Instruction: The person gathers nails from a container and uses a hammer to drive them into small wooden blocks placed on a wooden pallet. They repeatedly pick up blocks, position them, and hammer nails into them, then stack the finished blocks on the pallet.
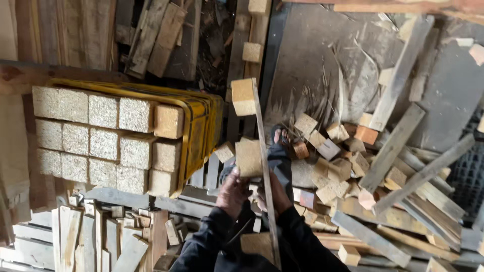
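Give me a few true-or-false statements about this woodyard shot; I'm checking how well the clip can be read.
1. Both hands grip one narrow wooden slat with square blocks fixed to it. True: the left hand and the right hand hold the slat, with a block at its far end.
2. The strapped stack of pressed-chip blocks is on the right. False: the stack is on the left, bound with yellow straps.
3. Loose offcut blocks lie heaped to the right of the hands. True: the heap lies there.
4. The person wears white gloves. False: the hands are bare, with dark sleeves.
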